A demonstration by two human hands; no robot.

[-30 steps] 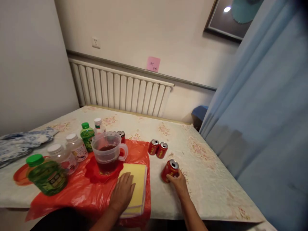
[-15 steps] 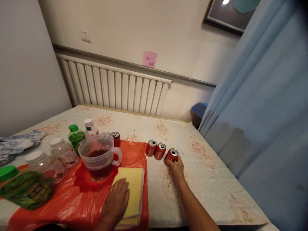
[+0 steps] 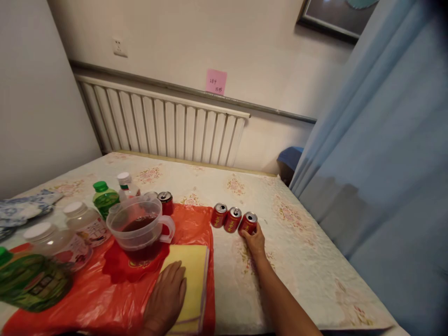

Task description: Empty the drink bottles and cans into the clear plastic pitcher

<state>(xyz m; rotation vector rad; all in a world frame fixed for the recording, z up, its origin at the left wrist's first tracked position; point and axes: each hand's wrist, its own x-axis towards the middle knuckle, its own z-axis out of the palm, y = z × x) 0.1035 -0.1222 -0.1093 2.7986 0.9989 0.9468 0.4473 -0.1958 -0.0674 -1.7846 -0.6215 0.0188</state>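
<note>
My right hand (image 3: pixel 255 240) has its fingers wrapped round a red can (image 3: pixel 248 223), which stands upright at the right end of a row. Beside it stand a middle red can (image 3: pixel 232 220) and a left red can (image 3: pixel 219 215), their tops opened. My left hand (image 3: pixel 167 296) lies flat on a folded yellow cloth (image 3: pixel 196 270), fingers stretched out. Left of the cloth, a clear plastic jug (image 3: pixel 138 228) of dark liquid rests on a red dish (image 3: pixel 117 263). Another red can (image 3: pixel 165 204) stands behind the jug handle.
Several bottles, among them a green one (image 3: pixel 33 282) and a white-capped one (image 3: pixel 87 225), line the left side. A red plastic sheet (image 3: pixel 194 221) lies under them on the flowered tablecloth (image 3: pixel 301 252). A blue curtain (image 3: pixel 378 140) hangs at the right.
My right hand has moved the held can left, closer to the middle can, and it now stands straighter. My left hand stays on the yellow cloth. The view has shifted slightly.
</note>
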